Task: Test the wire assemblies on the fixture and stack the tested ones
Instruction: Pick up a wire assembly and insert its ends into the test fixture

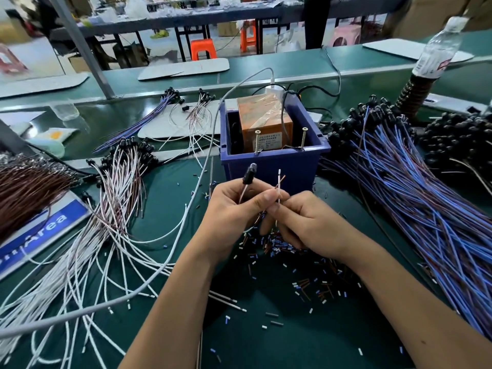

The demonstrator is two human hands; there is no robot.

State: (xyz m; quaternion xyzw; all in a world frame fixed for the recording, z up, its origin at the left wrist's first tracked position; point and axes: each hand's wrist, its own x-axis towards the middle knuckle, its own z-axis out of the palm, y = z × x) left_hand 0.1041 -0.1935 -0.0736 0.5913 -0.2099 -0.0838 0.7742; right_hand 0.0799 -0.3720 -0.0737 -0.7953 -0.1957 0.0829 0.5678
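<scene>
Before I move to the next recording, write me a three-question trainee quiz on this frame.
1. True or false: the left hand pinches the black-capped end of a thin wire assembly.
2. Which stands upright on the front rim of the blue plastic bin? A) two metal screws B) clear water bottle C) orange plastic stool
3. Fill in: the big pile of blue-and-purple wires lies on the person's ____ side.

Key: 1 true; 2 A; 3 right. The right hand pinches the assembly's bare wire ends, just in front of the bin.
</scene>
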